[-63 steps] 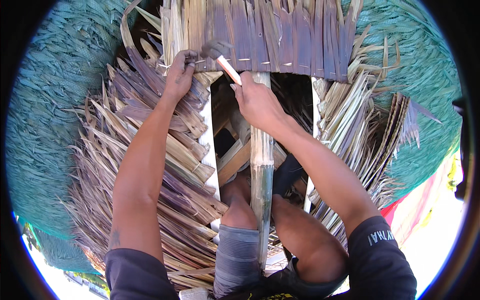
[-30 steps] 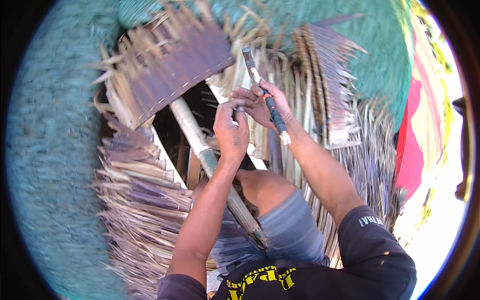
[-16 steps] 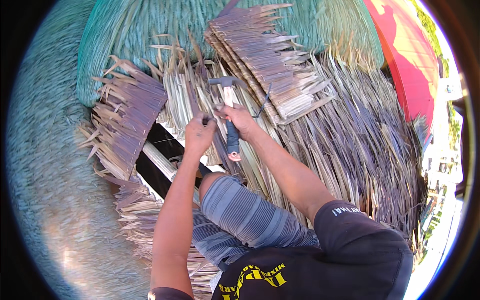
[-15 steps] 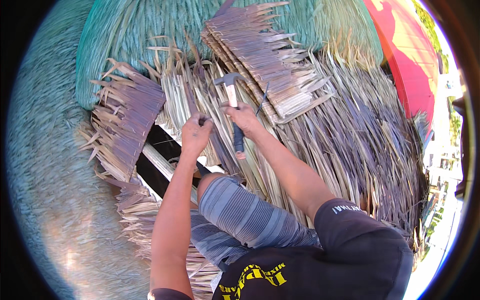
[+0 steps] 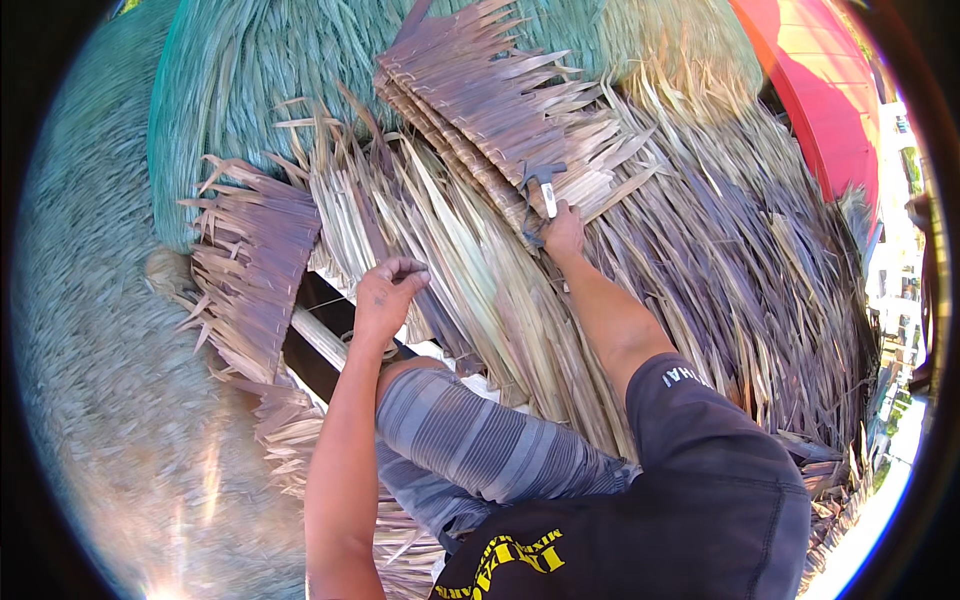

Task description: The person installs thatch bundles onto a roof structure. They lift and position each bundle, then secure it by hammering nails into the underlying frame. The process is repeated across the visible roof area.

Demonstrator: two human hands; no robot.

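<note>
A claw hammer [image 5: 548, 196] with a dark head and a white upper handle is in my right hand [image 5: 565, 232]. Its head lies over the lower end of a stack of folded palm-leaf thatch panels [image 5: 480, 95]. A dark strip [image 5: 534, 228] shows at the stack's edge beside my fingers. My left hand [image 5: 385, 297] is raised above the pale thatch [image 5: 450, 240], thumb and fingertips pinched together. Whatever the pinch holds, if anything, is too small to make out.
A separate brown thatch panel [image 5: 255, 260] lies to the left, next to a dark gap in the roof crossed by a pale pole [image 5: 318, 338]. Green netting [image 5: 290, 70] covers thatch at the back. A red roof [image 5: 815, 100] rises at far right.
My right hand has moved right and away from me with the hammer, from beside my left hand to the panel stack. My left hand has shifted slightly nearer to me.
</note>
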